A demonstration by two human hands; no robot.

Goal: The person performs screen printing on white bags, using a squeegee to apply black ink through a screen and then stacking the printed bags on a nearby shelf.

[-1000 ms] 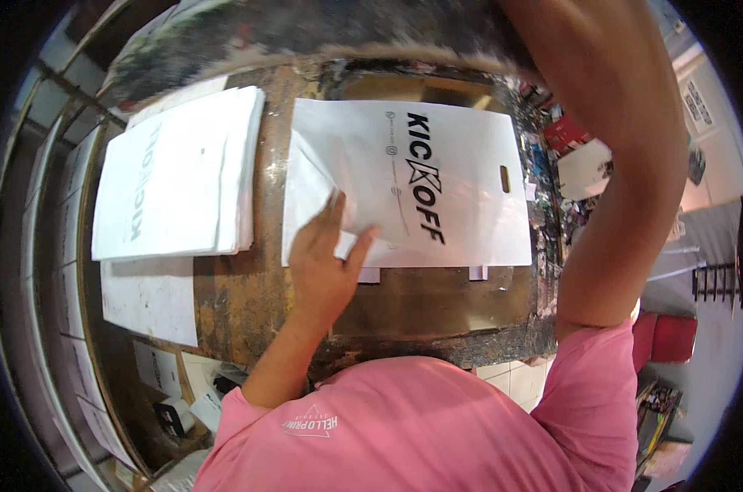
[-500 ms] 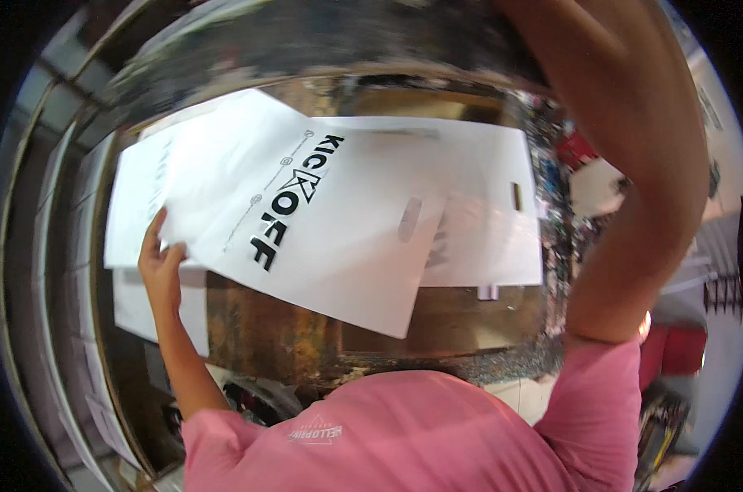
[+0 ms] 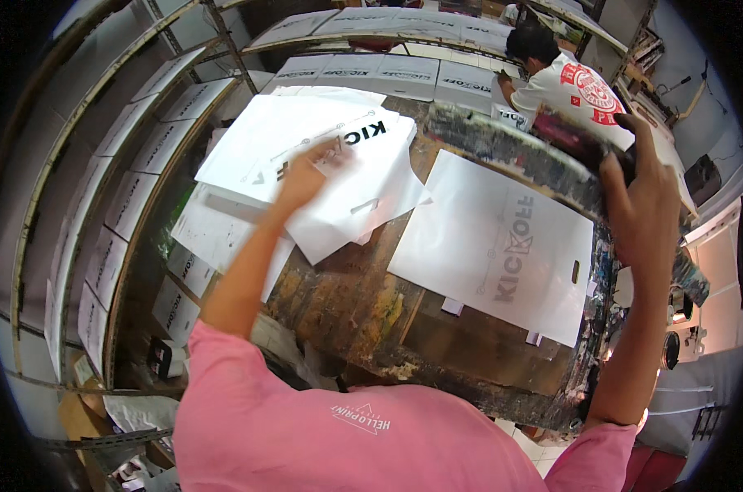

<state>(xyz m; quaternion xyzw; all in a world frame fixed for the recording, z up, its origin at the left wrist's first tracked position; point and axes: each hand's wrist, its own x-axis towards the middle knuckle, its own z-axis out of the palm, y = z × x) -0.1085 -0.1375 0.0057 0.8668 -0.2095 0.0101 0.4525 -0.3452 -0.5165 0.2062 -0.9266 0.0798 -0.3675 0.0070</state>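
Note:
My left hand [image 3: 306,174] is blurred and lies on a white plastic bag with black lettering [image 3: 376,184], gripping it over a stack of white bags [image 3: 240,160] at the table's left. My right hand [image 3: 642,205] grips the edge of a paint-smeared printing screen frame [image 3: 511,160], held tilted up above the table. Under the frame another white bag with grey lettering [image 3: 503,246] lies flat on the stained wooden table [image 3: 363,316].
Wire shelves [image 3: 117,213] on the left carry rows of white bags. More printed bags [image 3: 404,74] lie in rows at the back. A person in a white shirt with a red print [image 3: 568,82] works beyond the table. Boxes and clutter sit on the floor at lower left.
My left hand has carried the printed bag from the table's middle to the stack at the left. The view has tilted, and a second white bag now shows under the raised frame.

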